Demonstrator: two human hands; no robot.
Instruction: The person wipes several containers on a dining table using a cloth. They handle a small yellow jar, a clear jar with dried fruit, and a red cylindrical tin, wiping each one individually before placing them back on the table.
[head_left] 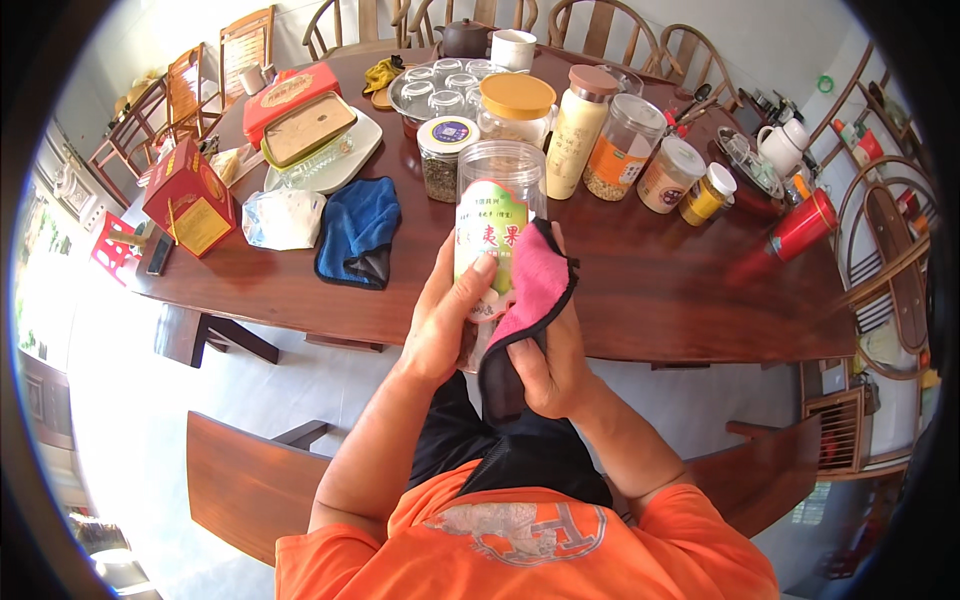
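Observation:
My left hand (440,318) grips a clear plastic jar (500,165) with a green and white label, its thumb laid across the label. The jar is held upright over the table's near edge, and its top shows no coloured lid. Closed around a pink cloth with black edging (538,285), my right hand (552,362) presses it to the jar's right side. The cloth's dark lower end hangs below the jar. Just behind the jar stands another jar with a white lid and dark contents (440,170).
On the reddish-brown table (640,320) lie a blue cloth (358,230) and a white packet (283,219). Red boxes (190,200) stand left. Rightward are a cream bottle (575,140), several jars (622,150) and a red canister (803,225). Glasses (447,103) sit on a tray behind.

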